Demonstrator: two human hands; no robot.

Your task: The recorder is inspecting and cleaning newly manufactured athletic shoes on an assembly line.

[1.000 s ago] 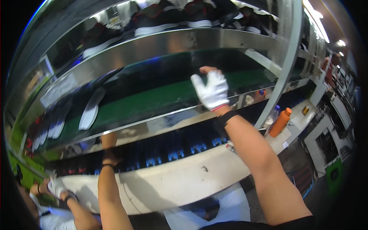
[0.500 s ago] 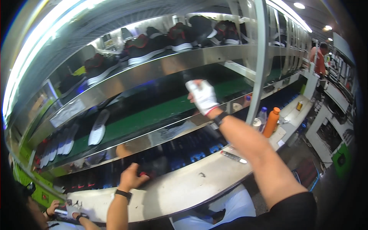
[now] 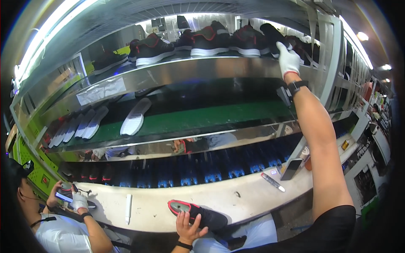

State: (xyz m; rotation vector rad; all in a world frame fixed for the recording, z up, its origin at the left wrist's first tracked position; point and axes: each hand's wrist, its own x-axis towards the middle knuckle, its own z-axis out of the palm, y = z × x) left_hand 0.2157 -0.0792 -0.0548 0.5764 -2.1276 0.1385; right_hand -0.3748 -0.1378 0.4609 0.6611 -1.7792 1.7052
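At the lower mid of the head view, the bare L hand [image 3: 190,227] has its fingers, slightly apart, on the near side of a blk shoe w/ red-edged collar [image 3: 213,218]; can't tell how firmly it grips. Shoe sits just above & R of the hand, collar end to L, at the near edge of the white counter [image 3: 160,206]. Up top R, the R hand [image 3: 289,61], in a white glove, is up against a dark shoe on the upper shelf [image 3: 271,36]; fingers partly hidden, so can't tell if they're closed on it. Also on counter: white stick [image 3: 128,208], blk phone [image 3: 291,169] upright. Btwn the shelves, pale sole [image 3: 136,118] on green belt [image 3: 202,119]. Far L, co-worker [image 3: 63,236] w/ gloved hand.
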